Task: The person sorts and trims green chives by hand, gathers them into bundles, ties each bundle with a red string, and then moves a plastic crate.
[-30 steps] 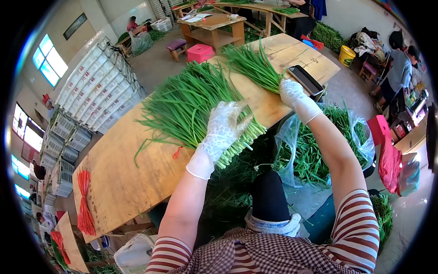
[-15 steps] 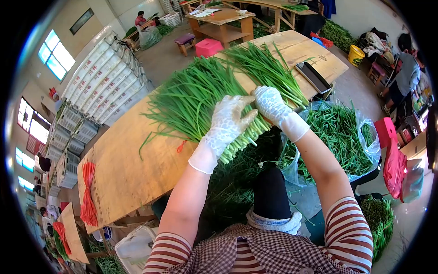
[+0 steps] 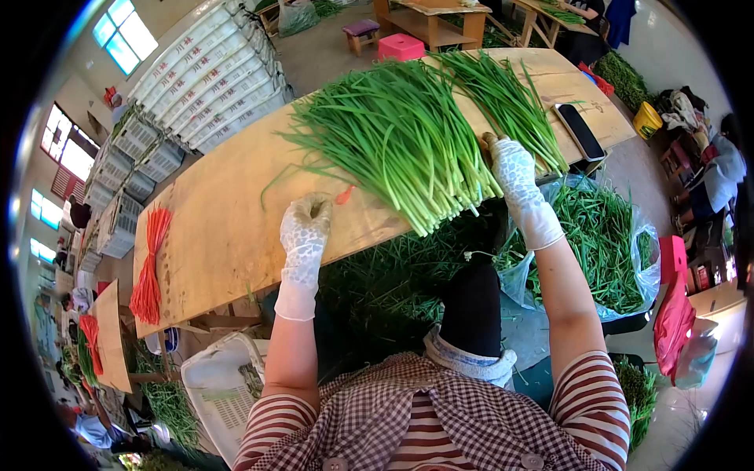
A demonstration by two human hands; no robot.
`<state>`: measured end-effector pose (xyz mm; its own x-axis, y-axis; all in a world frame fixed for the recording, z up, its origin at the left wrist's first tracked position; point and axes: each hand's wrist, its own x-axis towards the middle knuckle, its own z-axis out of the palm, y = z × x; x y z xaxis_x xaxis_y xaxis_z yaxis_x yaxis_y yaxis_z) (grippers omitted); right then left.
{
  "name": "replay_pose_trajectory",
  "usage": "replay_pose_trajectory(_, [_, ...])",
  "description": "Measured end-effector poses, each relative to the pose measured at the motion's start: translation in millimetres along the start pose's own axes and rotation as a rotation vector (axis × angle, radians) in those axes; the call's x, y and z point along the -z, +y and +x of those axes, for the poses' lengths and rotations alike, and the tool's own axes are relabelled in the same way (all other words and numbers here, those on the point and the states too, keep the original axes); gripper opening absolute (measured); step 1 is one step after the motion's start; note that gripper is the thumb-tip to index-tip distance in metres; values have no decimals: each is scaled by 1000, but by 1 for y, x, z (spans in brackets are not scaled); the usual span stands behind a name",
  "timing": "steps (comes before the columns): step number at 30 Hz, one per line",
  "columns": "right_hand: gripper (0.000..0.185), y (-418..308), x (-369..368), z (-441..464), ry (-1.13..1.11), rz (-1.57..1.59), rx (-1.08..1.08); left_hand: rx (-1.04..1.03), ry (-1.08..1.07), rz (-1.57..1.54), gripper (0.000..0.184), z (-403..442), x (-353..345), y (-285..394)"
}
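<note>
Drawn leftward off the big green bundle [image 3: 400,133] since half a second ago, a gloved left hand [image 3: 303,224] curls its fingers, whether around anything unclear. Far left of the bundle, red ties [image 3: 151,267] lie on a wooden table [image 3: 216,228], open wood stretching toward that hand; below stands a white crate [image 3: 208,377], contents unclear. Cut ends reach the table's near edge. At the bundle's right, the right hand [image 3: 514,169] bends its fingers, grip impossible to tell, beside a smaller bunch [image 3: 525,106]; farther right, a phone [image 3: 580,132] and a plastic bag [image 3: 516,281] heaped with loose greens [image 3: 589,243].
</note>
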<state>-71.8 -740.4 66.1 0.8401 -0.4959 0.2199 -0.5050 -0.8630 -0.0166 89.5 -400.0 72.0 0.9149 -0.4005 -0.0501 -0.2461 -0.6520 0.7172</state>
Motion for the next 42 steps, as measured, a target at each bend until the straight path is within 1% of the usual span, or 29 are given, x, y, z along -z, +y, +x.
replay_pose_trajectory(2, [13,-3,-4,-6,0,16,-35,-66,110,162,24,0,0,3])
replay_pose_trajectory(3, [13,-6,-5,-6,-9,-23,-35,-98,164,244,28,1,0,10])
replay_pose_trajectory(6, [13,-14,-1,-6,-18,-101,-65,27,-68,340,33,8,1,25])
replay_pose_trajectory(9, [13,-18,1,-6,-18,-97,-126,-22,-151,357,28,8,4,29])
replay_pose_trajectory(11, [15,-19,1,-6,1,-49,-179,-129,-193,404,27,15,-4,18])
replay_pose_trajectory(13, [15,-16,-4,-6,34,4,-230,-223,-205,413,25,15,-2,25])
replay_pose_trajectory(15, [16,-11,-15,-12,226,217,-196,-307,-181,387,22,11,0,35])
replay_pose_trajectory(17, [17,-2,-38,-14,410,412,-173,-297,-148,438,18,12,-5,38])
replay_pose_trajectory(18, [14,-10,-31,-15,498,528,-115,-292,-135,465,15,13,-7,38])
replay_pose_trajectory(21, [15,-15,-21,-10,104,1532,-361,-352,-161,594,13,20,-15,30])
replay_pose_trajectory(22, [18,-21,-7,-8,57,1600,-279,-368,-158,609,13,19,-9,35])
replay_pose_trajectory(24, [18,-25,-3,-7,28,1783,-277,-400,-153,640,16,13,5,45])
replay_pose_trajectory(26, [18,-33,0,-7,27,1915,-237,-81,-152,52,17,11,7,44])
replay_pose_trajectory(27, [18,-40,7,-7,39,1869,-203,77,-149,-240,18,11,8,44])
replay_pose_trajectory(28, [18,-46,11,-6,18,1818,-154,255,-191,-661,13,12,5,46])
replay_pose_trajectory(29, [19,-52,15,-4,-4,1766,-105,183,-153,-770,10,14,-1,52])
replay_pose_trajectory(31, [17,-67,29,-1,-88,1554,-70,47,-77,-995,7,11,-18,78])
replay_pose_trajectory(33, [20,-100,42,-3,-81,1304,-92,-86,-108,-997,3,20,-28,105])
replay_pose_trajectory(35, [23,-126,41,-4,68,1135,1,-212,-85,-927,6,9,-43,124])
replay_pose_trajectory(36, [24,-132,32,-5,161,1219,-36,-309,29,-857,12,10,-53,119])
replay_pose_trajectory(39, [20,-130,20,-2,68,1388,-138,-378,-39,-901,18,15,-62,105])
replay_pose_trajectory(40, [16,-126,30,-3,46,1462,-125,-269,-112,-854,22,15,-55,105])
replay_pose_trajectory(42, [15,-126,27,-6,-20,1729,-131,-337,-56,-719,25,15,-54,102])
